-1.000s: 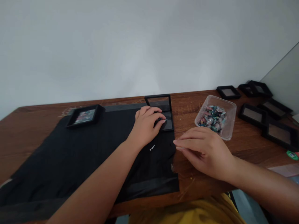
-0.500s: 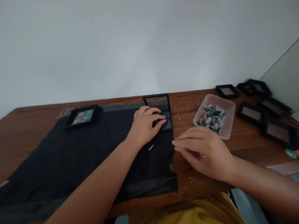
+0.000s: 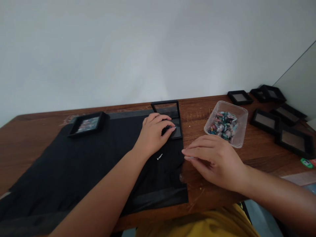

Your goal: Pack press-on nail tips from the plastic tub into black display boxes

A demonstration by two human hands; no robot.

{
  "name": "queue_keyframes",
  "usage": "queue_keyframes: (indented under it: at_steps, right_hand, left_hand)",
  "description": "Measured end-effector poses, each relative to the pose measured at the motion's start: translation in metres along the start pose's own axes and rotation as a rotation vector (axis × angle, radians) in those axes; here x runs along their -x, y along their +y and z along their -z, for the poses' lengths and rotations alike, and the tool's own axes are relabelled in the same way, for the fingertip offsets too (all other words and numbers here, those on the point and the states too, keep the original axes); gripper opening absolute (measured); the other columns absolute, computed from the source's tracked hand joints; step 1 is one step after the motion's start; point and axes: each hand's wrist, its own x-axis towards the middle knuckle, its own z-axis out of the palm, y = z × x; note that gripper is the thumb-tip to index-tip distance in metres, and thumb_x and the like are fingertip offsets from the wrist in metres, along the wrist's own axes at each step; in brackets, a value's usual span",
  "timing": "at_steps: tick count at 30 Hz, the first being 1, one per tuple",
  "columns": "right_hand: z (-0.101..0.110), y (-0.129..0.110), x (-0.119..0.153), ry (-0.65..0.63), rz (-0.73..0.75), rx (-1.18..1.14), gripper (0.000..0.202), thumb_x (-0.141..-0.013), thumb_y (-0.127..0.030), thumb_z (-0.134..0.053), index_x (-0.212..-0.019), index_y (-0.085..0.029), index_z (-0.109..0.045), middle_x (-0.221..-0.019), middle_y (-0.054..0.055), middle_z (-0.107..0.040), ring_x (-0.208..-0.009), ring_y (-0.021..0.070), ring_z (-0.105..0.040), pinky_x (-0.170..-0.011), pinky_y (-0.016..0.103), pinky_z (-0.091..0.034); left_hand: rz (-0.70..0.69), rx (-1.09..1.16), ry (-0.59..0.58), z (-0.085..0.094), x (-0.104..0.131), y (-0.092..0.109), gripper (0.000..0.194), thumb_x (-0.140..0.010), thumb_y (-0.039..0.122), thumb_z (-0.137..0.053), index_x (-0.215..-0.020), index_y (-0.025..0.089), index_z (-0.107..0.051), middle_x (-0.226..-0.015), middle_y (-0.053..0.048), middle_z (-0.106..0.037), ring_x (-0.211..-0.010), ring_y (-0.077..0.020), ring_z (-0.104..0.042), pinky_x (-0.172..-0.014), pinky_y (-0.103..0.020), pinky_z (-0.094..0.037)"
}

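Observation:
My left hand (image 3: 154, 133) reaches into a small black hinged case (image 3: 178, 133) whose clear-windowed lid stands up at the back. Its thumb and forefinger are closed at the tips, over something too small to make out. My right hand (image 3: 214, 159) hovers at the right edge of the black cloth (image 3: 98, 164), fingertips pinched together; whatever they hold, if anything, is hidden. Behind it is a clear plastic tub (image 3: 242, 126) with several small shiny wrapped pieces (image 3: 223, 125) in mixed colours. A white scrap (image 3: 160, 157) lies on the cloth below my left wrist.
On the cloth at left rests a black frame-like case (image 3: 98, 123) with colourful pieces visible in its window. Several similar black cases (image 3: 265, 120) lie at the right of the wooden table (image 3: 202, 108). A green item (image 3: 306, 162) sits at the far right. A wall rises behind.

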Motion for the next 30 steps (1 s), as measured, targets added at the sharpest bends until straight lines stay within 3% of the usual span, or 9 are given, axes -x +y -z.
queue_keyframes:
  at_steps: [11,30]
  right_hand:
    - [0.0006,-0.0008,-0.0002,0.011,0.010,-0.006,0.014,-0.097,-0.014,-0.065,-0.104,-0.014,-0.077,-0.098,0.005,-0.080,-0.088,0.0213,-0.073,-0.080,0.038,-0.058]
    - [0.0005,-0.0025,0.0009,0.000,0.005,-0.030,0.015,-0.096,-0.013,-0.064,-0.103,-0.014,-0.077,-0.099,0.005,-0.081,-0.089,0.0216,-0.074,-0.080,0.039,-0.059]
  left_hand:
    - [-0.034,0.053,-0.046,0.0015,-0.0003,-0.0020,0.015,-0.097,0.031,-0.060,-0.098,0.023,-0.072,-0.112,-0.006,-0.073,-0.113,-0.0293,-0.057,-0.105,-0.050,-0.042]
    - [-0.016,-0.058,-0.022,0.0032,-0.0015,0.0016,0.010,-0.094,0.029,-0.063,-0.094,0.022,-0.070,-0.110,-0.007,-0.073,-0.112,-0.0312,-0.057,-0.096,-0.049,-0.044]
